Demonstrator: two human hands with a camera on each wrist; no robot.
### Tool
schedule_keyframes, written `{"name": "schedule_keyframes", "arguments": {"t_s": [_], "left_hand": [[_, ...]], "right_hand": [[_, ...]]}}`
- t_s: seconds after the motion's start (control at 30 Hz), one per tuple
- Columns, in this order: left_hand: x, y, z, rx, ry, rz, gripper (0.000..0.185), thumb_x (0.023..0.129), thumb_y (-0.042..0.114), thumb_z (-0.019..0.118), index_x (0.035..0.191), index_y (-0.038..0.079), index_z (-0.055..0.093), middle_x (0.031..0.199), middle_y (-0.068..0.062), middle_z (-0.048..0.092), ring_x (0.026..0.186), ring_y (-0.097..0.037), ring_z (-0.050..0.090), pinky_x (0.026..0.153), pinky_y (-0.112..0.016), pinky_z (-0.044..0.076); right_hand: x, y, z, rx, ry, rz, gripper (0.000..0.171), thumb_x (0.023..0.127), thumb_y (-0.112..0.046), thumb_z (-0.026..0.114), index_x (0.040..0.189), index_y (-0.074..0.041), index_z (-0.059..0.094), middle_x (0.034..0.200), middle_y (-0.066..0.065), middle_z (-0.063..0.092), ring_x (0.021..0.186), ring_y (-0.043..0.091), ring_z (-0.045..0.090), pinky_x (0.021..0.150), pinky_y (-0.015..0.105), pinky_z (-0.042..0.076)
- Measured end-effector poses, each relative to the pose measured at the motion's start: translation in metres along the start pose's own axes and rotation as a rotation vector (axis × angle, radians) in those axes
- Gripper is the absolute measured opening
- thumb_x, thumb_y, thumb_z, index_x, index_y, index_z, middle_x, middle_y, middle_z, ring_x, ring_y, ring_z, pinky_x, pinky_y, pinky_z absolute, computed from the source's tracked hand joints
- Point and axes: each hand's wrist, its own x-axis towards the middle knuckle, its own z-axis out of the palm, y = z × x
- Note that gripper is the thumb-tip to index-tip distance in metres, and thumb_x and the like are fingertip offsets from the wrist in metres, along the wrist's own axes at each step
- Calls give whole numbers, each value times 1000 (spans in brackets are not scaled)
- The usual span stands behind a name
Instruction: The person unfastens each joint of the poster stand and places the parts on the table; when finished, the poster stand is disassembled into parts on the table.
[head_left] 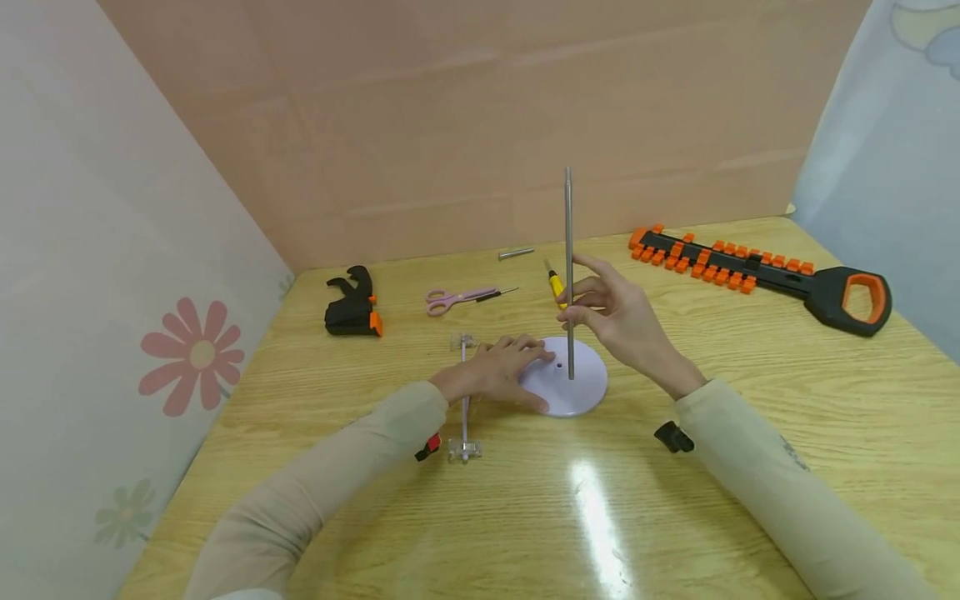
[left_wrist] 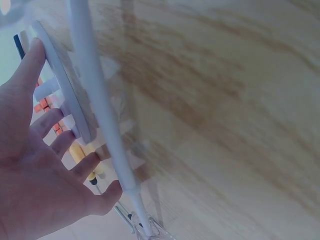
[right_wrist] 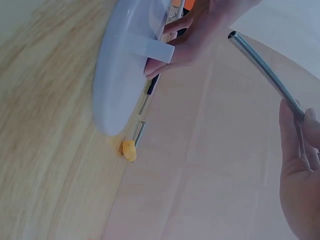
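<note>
L hand flat on white base, fingers straight; R hand pinches upright metal rod.

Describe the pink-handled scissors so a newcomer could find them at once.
On the light wooden table, look behind the round white base, towards the back wall. The pink-handled scissors lie flat between the black-and-orange clamp and the yellow-handled screwdriver, the only pink tool there.

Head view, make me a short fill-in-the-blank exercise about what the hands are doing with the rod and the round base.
1. The right hand holds the metal rod ____ over the round base.
2. The left hand rests on the ____.
3. The pink scissors lie ____ the hands.

Missing words: upright; base; behind
</note>
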Motion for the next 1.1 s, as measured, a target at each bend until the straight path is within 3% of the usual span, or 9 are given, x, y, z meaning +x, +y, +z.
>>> {"name": "schedule_keyframes", "arguments": {"t_s": [0.1,0.2,0.37,0.5,0.7,1.1], "left_hand": [[-1,0,0,4,2,-1,80,80,62,63,147,30,33,151,2,24,133,-29,27,100,-52,27],[-1,0,-1,8,0,-7,80,81,62,63,148,30,32,152,1,24,134,-29,26,100,-53,27],[-1,-1,-2,8,-7,-12,80,81,62,62,148,31,32,152,1,23,134,-30,26,99,-52,27],[-1,-1,1,1,-5,-12,80,80,62,63,147,30,32,151,1,24,133,-30,26,98,-51,28],[-3,0,2,-20,-8,-15,82,80,60,65,148,29,31,150,0,26,132,-30,27,96,-48,29],[0,0,-1,-28,-7,-2,81,80,60,65,147,29,33,148,1,27,129,-29,29,96,-47,27]], "right_hand": [[-2,-1,-2,78,-3,13,75,80,20,62,145,-9,35,103,24,61,80,20,68,66,33,55],[-5,-3,-3,108,-11,18,68,80,21,61,140,-6,42,106,21,60,80,20,68,66,33,55],[-11,-2,-6,88,-33,-22,43,80,22,60,119,4,59,105,15,61,79,20,69,67,32,55],[-15,-2,-7,68,-51,-65,36,78,21,63,110,4,64,99,11,62,79,22,68,68,32,55],[-18,-2,-8,27,-63,-58,38,78,19,65,113,3,64,101,9,62,80,21,68,70,31,54],[-28,-3,-16,39,-72,80,35,84,11,64,118,2,62,106,11,62,89,20,63,78,27,52]]}}
